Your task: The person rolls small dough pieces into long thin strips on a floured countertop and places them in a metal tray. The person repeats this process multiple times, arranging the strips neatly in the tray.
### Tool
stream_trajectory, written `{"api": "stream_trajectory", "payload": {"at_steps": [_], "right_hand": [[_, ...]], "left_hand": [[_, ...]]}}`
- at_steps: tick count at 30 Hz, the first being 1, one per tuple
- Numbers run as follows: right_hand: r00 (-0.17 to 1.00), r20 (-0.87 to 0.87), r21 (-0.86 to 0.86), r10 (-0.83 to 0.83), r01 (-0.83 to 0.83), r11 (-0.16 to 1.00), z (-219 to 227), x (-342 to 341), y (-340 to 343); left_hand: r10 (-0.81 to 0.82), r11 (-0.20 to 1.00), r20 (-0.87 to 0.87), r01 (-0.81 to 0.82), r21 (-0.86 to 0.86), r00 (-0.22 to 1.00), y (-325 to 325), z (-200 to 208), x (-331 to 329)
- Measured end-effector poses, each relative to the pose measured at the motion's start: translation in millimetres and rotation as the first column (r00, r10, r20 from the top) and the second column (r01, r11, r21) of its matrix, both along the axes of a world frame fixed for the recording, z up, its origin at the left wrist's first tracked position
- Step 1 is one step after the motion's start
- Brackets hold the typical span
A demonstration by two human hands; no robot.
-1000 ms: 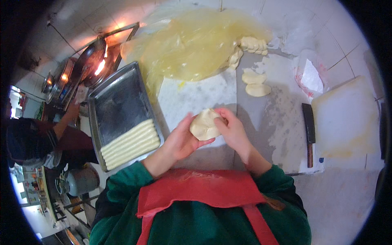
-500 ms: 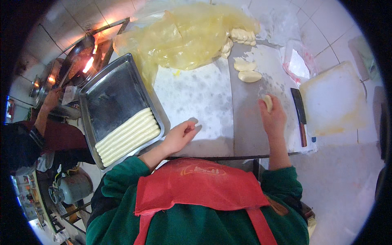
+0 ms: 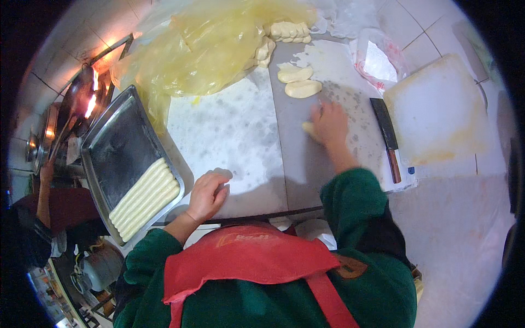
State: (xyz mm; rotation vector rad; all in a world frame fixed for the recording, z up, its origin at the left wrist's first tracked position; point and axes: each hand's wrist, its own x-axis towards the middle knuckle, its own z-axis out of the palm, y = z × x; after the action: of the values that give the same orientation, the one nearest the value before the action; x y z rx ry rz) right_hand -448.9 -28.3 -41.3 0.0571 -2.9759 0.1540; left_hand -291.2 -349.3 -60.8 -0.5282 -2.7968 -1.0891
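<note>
My right hand [image 3: 331, 124] is over the grey side of the work surface, with its fingers curled over a piece of dough [image 3: 310, 131]. Part of that dough shows at the hand's left edge. Just beyond it lie two flattened oval dough pieces [image 3: 302, 89], one behind the other. My left hand [image 3: 206, 195] rests near the table's front edge with nothing visible in it, its thumb apart from the loosely bent fingers. To its left, a metal tray [image 3: 143, 113] carries several long dough strips [image 3: 145, 199] side by side in its near end.
A cleaver [image 3: 387, 131] lies at the right beside a pale cutting board [image 3: 435, 109]. Yellow plastic sheeting [image 3: 191, 52] covers the back, with more dough [image 3: 290, 31] at its edge. At far left, a person's hand [image 3: 47, 172] is near a wok [image 3: 76, 98] over flames.
My right hand has moved left and turned palm-down, bringing the dough piece onto the surface. The left hand's fingers have loosened. The whole view has shifted somewhat.
</note>
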Motion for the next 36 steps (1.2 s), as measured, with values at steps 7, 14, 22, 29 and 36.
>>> {"api": "stream_trajectory", "payload": {"at_steps": [7, 14, 22, 29, 36], "right_hand": [[0.946, 0.110, -0.029, 0.304, -0.303, 0.953, -4.3, 129.0, -20.7], [0.995, 0.078, -0.031, 0.066, -0.064, 0.997, -3.6, 18.3, -23.6], [0.973, -0.117, 0.177, 0.198, -0.175, 0.969, -19.3, 45.9, -20.2], [0.972, -0.011, -0.779, 0.235, -0.155, 0.608, -16.3, 38.0, -66.2], [0.876, 0.375, -0.718, 0.302, 0.481, -0.503, 44.2, 29.6, -81.8]], "left_hand": [[0.016, 0.997, -0.107, -0.009, 0.071, 0.994, 1.4, -6.6, -3.0], [0.009, 0.997, 0.038, -0.011, 0.076, 0.999, -0.1, -0.3, -3.0], [-0.049, 0.845, 0.550, -0.259, 0.467, 0.833, 1.1, -5.0, -8.0], [-0.063, 0.980, 0.028, 0.056, 0.191, 0.998, 39.4, 27.3, -41.7], [-0.260, 0.909, 0.683, -0.066, 0.412, 0.682, 102.1, 35.0, -50.1]]}}
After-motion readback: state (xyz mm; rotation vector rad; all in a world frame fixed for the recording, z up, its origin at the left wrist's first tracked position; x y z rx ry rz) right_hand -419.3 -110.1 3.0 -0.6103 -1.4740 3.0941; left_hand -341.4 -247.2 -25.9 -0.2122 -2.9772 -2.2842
